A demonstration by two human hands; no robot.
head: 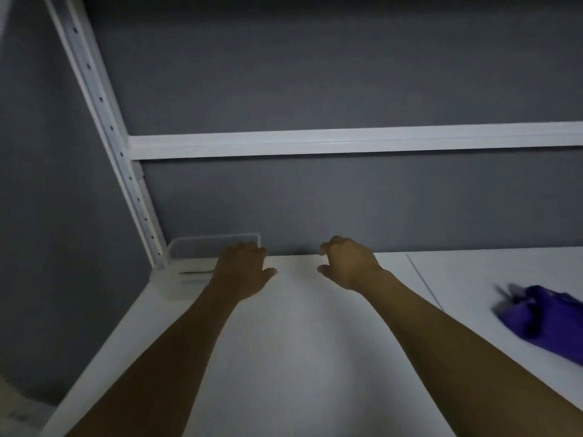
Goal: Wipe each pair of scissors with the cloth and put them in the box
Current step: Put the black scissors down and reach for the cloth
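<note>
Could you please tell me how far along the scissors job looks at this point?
Done: unclear; the clear box shows only a dark streak inside, possibly scissors. In hand: no scissors or cloth; the left hand is at the box's right end, the right hand loosely curled, empty. Left: the purple cloth lies at the right, something dark blurred beside it.

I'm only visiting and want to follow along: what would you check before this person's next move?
1. Left hand free: ok, it holds nothing, by the clear box.
2. Right hand free: ok, fingers loosely curled, nothing in them.
3. Box within reach: ok, at the rear left corner of the table.
4. Cloth in sight: ok, purple, far right on the table.
5. Scissors located: cannot tell; only a dark blur beside the cloth.
6. Box contents: cannot tell.
</note>
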